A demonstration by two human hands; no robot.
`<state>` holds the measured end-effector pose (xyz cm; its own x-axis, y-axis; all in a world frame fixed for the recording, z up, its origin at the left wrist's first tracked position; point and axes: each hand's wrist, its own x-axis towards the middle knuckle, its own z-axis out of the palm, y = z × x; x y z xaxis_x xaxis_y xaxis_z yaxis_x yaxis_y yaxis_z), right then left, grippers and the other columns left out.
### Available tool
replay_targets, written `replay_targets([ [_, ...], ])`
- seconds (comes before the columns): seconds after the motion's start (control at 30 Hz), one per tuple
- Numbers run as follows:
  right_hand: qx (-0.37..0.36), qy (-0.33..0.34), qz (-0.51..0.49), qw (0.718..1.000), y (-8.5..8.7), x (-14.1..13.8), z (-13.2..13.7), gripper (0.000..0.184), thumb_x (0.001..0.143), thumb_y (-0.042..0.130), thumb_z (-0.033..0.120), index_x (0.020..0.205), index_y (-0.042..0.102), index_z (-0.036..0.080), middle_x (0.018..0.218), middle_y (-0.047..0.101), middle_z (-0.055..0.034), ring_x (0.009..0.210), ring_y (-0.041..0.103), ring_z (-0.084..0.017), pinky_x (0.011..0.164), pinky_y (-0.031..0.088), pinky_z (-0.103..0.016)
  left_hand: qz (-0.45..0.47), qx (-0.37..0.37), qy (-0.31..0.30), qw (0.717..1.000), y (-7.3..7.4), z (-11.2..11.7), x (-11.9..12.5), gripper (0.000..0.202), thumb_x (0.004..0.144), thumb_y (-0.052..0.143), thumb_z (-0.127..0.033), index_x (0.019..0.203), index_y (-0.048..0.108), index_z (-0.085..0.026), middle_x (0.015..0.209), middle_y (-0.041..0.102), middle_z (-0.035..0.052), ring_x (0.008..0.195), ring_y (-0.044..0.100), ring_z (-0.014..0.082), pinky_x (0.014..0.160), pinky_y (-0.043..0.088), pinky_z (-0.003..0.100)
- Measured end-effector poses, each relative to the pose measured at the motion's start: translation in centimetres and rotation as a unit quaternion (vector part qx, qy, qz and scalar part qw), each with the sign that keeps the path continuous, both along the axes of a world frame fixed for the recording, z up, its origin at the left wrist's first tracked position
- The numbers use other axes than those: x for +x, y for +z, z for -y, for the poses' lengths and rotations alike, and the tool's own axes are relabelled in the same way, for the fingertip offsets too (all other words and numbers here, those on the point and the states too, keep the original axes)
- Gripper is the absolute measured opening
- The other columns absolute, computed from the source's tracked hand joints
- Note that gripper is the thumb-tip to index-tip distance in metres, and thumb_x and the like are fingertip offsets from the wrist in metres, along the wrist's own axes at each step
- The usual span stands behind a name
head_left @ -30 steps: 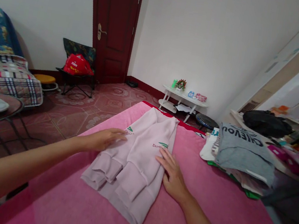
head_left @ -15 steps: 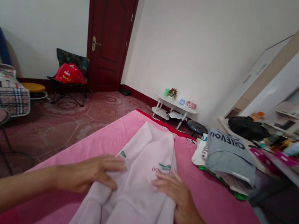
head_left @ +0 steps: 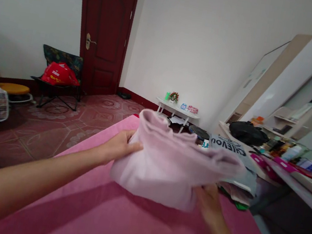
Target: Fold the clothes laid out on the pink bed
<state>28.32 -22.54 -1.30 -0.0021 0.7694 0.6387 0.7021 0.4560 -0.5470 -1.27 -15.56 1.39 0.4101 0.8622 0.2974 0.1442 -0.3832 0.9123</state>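
A folded pale pink sweatshirt (head_left: pixel 172 163) hangs in the air above the pink blanket (head_left: pixel 114 222). My left hand (head_left: pixel 119 145) grips its left edge, thumb on top and fingers closed. Under its right side sits my right hand (head_left: pixel 209 202), fingers partly hidden by the cloth and holding it from below. The garment is blurred by motion and sags between both hands. Just to its right lies a pile of folded clothes (head_left: pixel 236 162) with a grey printed shirt on top.
A dark red door (head_left: pixel 102 28) and a folding chair with a red bag (head_left: pixel 58 74) stand at the back left. A small white table (head_left: pixel 177 110) is against the far wall. A cluttered shelf (head_left: pixel 295 160) and white cabinet are on the right.
Both hands slid in along the flat sweatshirt, took hold of it and lifted it off the blanket toward the right. The view has turned slightly right.
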Motion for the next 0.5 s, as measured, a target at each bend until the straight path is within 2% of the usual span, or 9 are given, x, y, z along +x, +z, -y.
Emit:
replay_targets([
  [0.03,-0.006,-0.014,-0.033,0.999,-0.1,0.0,-2.3,0.051,0.085,0.044,0.051,0.098,0.070,0.009,0.084,0.074,-0.0038,0.076,0.068,-0.018,0.067,0.054,-0.024,-0.034,-0.002,0.058,0.998,0.0,-2.3,0.8,0.046,0.082,0.055,-0.055,0.105,0.064,-0.016,0.095,0.070,0.0061,0.082,0.065,0.0212,0.068,0.051,0.028],
  [0.1,-0.074,-0.053,-0.094,0.991,-1.4,0.1,-6.8,0.049,0.083,0.048,0.046,0.110,0.066,0.009,0.100,0.073,-0.0080,0.087,0.067,-0.021,0.074,0.053,-0.027,-0.136,-0.014,0.185,0.973,-0.9,-6.5,2.2,0.043,0.085,0.051,-0.052,0.105,0.064,-0.016,0.098,0.070,0.0075,0.088,0.065,0.0227,0.071,0.050,0.029],
  [0.17,-0.167,-0.104,-0.115,0.974,-3.6,0.5,-10.5,0.042,0.078,0.054,0.041,0.105,0.067,0.012,0.100,0.072,-0.0103,0.089,0.067,-0.024,0.075,0.052,-0.029,-0.197,-0.032,0.251,0.947,-2.9,-9.5,3.4,0.038,0.080,0.058,-0.046,0.099,0.065,-0.014,0.098,0.070,0.0128,0.094,0.064,0.0280,0.074,0.049,0.032],
  [0.23,-0.230,-0.145,-0.092,0.958,-6.0,1.1,-12.9,0.034,0.073,0.058,0.039,0.091,0.070,0.013,0.089,0.073,-0.0116,0.084,0.067,-0.028,0.071,0.051,-0.032,-0.232,-0.049,0.287,0.928,-5.6,-11.4,4.3,0.039,0.076,0.063,-0.044,0.096,0.065,-0.011,0.099,0.069,0.0186,0.096,0.063,0.0336,0.075,0.048,0.037],
  [0.3,-0.249,-0.163,-0.079,0.951,-7.9,1.7,-14.2,0.031,0.070,0.059,0.040,0.082,0.070,0.014,0.081,0.072,-0.0111,0.080,0.067,-0.029,0.068,0.050,-0.033,-0.260,-0.056,0.317,0.911,-8.2,-12.5,4.8,0.042,0.076,0.062,-0.046,0.098,0.064,-0.010,0.101,0.067,0.0213,0.098,0.062,0.0363,0.076,0.047,0.040],
  [0.37,-0.258,-0.177,-0.067,0.947,-9.0,2.1,-14.4,0.034,0.070,0.059,0.046,0.081,0.069,0.016,0.080,0.072,-0.0106,0.080,0.066,-0.030,0.068,0.049,-0.034,-0.279,-0.054,0.335,0.898,-10.0,-13.1,5.0,0.045,0.077,0.060,-0.050,0.102,0.062,-0.012,0.104,0.066,0.0206,0.101,0.061,0.0363,0.079,0.045,0.041],
  [0.43,-0.264,-0.203,-0.050,0.942,-9.3,2.3,-14.1,0.041,0.071,0.057,0.055,0.083,0.068,0.017,0.083,0.071,-0.0118,0.081,0.065,-0.031,0.070,0.048,-0.036,-0.291,-0.050,0.346,0.891,-10.8,-13.4,5.0,0.048,0.077,0.059,-0.053,0.104,0.061,-0.014,0.107,0.065,0.0193,0.103,0.060,0.0358,0.081,0.044,0.040],
  [0.5,-0.263,-0.240,-0.035,0.934,-9.4,2.3,-13.6,0.050,0.071,0.056,0.060,0.092,0.068,0.017,0.093,0.070,-0.0137,0.086,0.065,-0.033,0.075,0.047,-0.039,-0.296,-0.051,0.351,0.887,-10.9,-13.4,4.9,0.052,0.077,0.058,-0.056,0.107,0.060,-0.013,0.112,0.063,0.0204,0.106,0.058,0.0362,0.083,0.043,0.040],
])
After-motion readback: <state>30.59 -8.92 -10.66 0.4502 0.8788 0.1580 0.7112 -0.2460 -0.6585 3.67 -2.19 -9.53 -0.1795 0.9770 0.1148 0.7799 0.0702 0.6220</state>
